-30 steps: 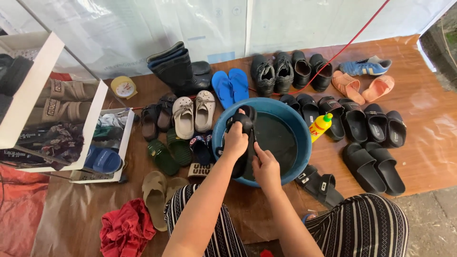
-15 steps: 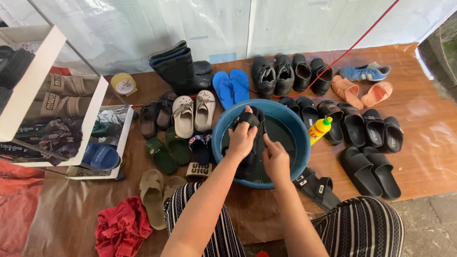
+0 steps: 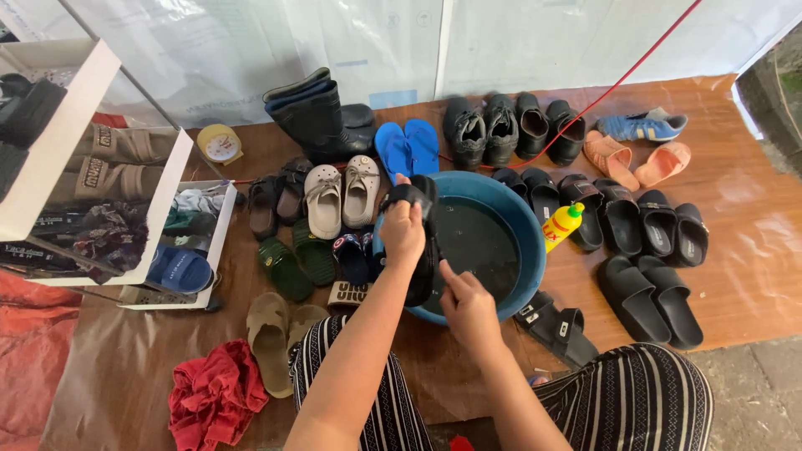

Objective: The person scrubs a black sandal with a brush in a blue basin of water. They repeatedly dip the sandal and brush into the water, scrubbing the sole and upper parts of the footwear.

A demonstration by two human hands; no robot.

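My left hand [image 3: 403, 230] grips a black sandal [image 3: 422, 242] by its upper end and holds it upright over the near left rim of a blue basin [image 3: 526, 234] of dark water. My right hand [image 3: 468, 302] is at the sandal's lower end, fingers closed against it; whether it holds a brush or cloth I cannot tell. My legs in black-and-white striped trousers [image 3: 643, 401] are on both sides of the basin's near edge.
Many shoes surround the basin: black rubber boots [image 3: 317, 117], blue flip-flops [image 3: 408, 146], beige clogs [image 3: 342, 196], black slides [image 3: 652, 292], orange sandals [image 3: 635, 159]. A yellow bottle [image 3: 561, 224] lies right of the basin, a red cloth [image 3: 215, 397] near left, a white shoe rack [image 3: 100, 184] far left.
The sandal and my left hand have shifted to the basin's left rim and risen slightly. My right hand slid down toward the sandal's lower end.
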